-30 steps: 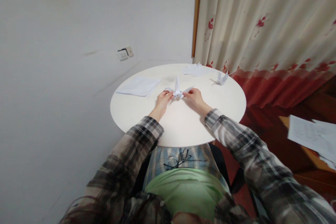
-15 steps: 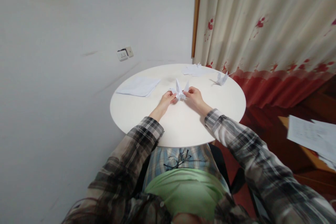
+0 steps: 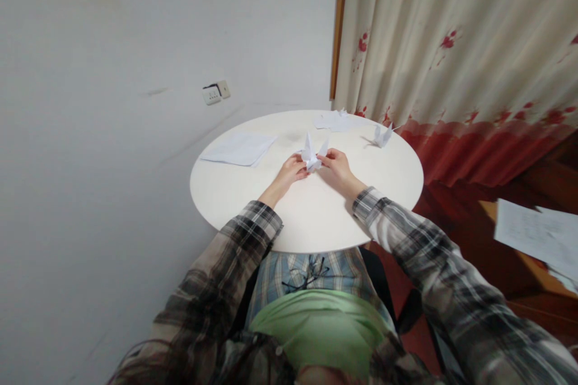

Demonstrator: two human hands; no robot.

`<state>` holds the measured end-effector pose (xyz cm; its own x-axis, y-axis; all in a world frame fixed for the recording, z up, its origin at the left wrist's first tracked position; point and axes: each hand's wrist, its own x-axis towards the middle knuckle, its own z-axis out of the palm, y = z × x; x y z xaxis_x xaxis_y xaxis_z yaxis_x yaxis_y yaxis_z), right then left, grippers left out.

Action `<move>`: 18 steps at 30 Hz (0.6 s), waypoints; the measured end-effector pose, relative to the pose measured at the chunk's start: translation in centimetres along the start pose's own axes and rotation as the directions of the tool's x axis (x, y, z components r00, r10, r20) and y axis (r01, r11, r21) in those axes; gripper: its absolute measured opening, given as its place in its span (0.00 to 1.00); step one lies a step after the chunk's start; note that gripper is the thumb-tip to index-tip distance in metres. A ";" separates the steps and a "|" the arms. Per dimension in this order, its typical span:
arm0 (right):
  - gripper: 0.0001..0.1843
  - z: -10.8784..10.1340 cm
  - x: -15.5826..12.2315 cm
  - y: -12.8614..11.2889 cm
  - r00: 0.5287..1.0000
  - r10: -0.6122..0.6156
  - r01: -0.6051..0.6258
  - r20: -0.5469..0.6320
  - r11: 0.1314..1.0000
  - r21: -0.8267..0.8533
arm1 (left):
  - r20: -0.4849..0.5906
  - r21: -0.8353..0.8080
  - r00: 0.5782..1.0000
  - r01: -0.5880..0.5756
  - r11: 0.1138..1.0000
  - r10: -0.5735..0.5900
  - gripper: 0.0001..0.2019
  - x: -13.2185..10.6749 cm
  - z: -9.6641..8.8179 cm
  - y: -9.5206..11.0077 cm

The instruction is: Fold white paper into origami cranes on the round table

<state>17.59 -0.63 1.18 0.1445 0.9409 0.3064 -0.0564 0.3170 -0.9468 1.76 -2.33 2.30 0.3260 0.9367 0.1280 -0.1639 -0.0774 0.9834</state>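
Observation:
A white folded paper crane is between my hands over the middle of the round white table. My left hand is closed on its left side, the fingertips partly hidden behind the paper. On the other side, my right hand pinches the crane near the base of its right-hand point. Two tall points of the paper stand up above my fingers.
A stack of white paper lies at the table's left. Another folded crane stands at the right, and more white paper lies at the far edge. Wall sockets are beyond. Printed sheets rest on a lower wooden surface at right.
The crane has shifted slightly right and turned a little between my hands. My left fingers have moved slightly right along it, while my right hand has stayed almost in place.

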 end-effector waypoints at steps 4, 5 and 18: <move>0.14 0.1 -0.1 -0.3 1.000 0.010 -0.010 -0.017 0.999 0.037 | 0.025 0.075 0.994 -0.111 0.991 0.109 0.20 0.4 0.0 -0.7; 0.14 0.1 -0.2 -0.4 1.000 0.014 -0.013 -0.019 0.999 0.046 | 0.023 0.083 0.988 -0.155 0.984 0.153 0.22 0.6 0.0 -1.0; 0.15 0.4 -1.0 -1.0 0.995 0.020 -0.027 0.096 0.997 0.069 | -0.097 0.188 0.948 -0.283 0.941 0.304 0.20 1.0 0.2 -1.6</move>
<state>17.12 -1.81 1.90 0.0474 0.9543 0.2950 -0.1286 0.2987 -0.9456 2.54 -1.32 0.89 0.1688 0.8973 0.4080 -0.0711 -0.4017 0.9130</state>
